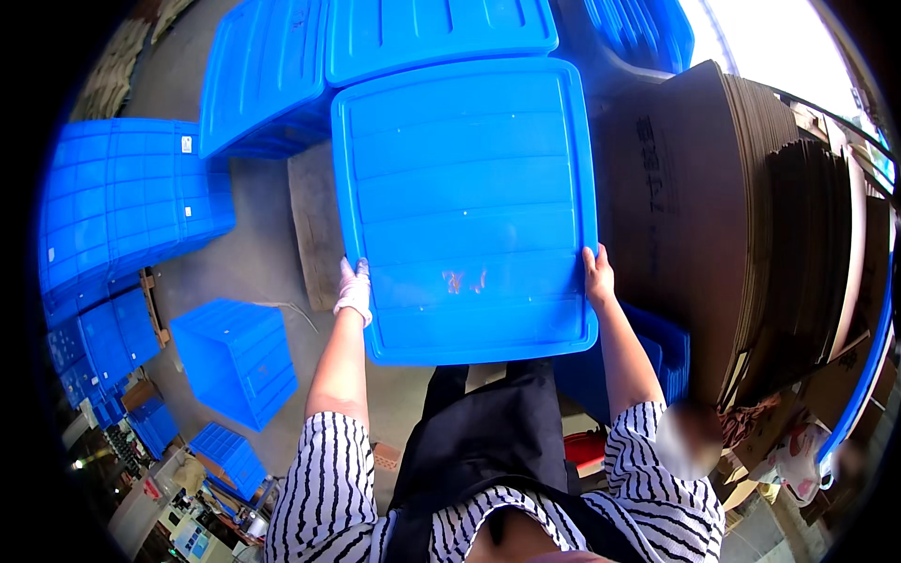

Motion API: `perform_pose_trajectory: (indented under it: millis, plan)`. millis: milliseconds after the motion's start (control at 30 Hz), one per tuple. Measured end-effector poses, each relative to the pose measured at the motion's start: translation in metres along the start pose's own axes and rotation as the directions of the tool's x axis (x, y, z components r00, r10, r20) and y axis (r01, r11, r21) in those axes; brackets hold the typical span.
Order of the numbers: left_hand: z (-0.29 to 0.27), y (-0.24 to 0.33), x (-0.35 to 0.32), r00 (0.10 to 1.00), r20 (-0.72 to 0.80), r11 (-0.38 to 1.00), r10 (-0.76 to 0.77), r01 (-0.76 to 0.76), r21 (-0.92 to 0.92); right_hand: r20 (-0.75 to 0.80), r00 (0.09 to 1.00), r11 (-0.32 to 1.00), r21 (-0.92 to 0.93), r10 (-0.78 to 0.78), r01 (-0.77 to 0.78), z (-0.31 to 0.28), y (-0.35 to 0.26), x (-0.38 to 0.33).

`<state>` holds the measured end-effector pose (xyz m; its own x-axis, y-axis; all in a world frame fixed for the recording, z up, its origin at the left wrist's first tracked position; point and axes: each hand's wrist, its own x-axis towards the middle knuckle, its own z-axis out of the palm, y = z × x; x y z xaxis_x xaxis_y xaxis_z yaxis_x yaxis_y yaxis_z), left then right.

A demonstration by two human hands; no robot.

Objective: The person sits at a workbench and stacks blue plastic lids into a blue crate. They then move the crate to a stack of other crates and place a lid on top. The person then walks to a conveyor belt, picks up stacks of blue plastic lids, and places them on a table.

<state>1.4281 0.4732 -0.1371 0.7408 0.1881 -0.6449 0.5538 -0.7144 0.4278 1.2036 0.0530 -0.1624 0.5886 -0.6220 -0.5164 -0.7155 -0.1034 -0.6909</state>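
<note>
I hold a large blue plastic lid point(466, 202) flat in front of me, seen from above. My left hand point(354, 291), in a white glove, grips its left edge near the front corner. On the opposite edge, my bare right hand point(597, 277) has its fingers curled over the rim. Striped sleeves and a dark apron show below.
More blue lids point(432, 28) lie stacked beyond. Blue crates point(235, 357) stand on the concrete floor to the left, with a tall stack of crates point(122, 206) behind them. A thick stack of flattened brown cardboard point(751, 235) rises on the right. A wooden pallet point(314, 225) lies under the lids.
</note>
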Motion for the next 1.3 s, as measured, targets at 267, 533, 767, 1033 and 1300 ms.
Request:
perform_pose_trajectory:
  millis: [267,533,767,1033,1300]
  plan:
    - [-0.002,0.017,-0.001,0.995,0.0,0.988,-0.102,0.102,0.115,-0.065,0.998,0.998,-0.063,-0.007,0.002,-0.002,-0.019,0.007]
    - [-0.003,0.031,-0.017,0.991,0.006,0.988,-0.133,0.132,0.081,-0.143,0.99,0.954,-0.295,0.003,-0.045,0.001,-0.017,0.008]
    - [-0.008,0.032,-0.014,0.992,0.08,0.995,-0.101,0.1,0.016,-0.149,0.989,0.952,-0.304,-0.004,-0.041,0.002,-0.022,0.009]
    - [-0.004,0.04,-0.018,0.995,0.03,0.993,-0.097,0.095,0.067,-0.148,0.989,0.946,-0.323,-0.022,-0.027,-0.003,-0.028,0.018]
    - [-0.007,0.043,-0.017,0.988,0.057,0.987,-0.144,0.14,0.075,-0.165,0.985,0.924,-0.382,-0.041,-0.025,-0.001,-0.025,0.019]
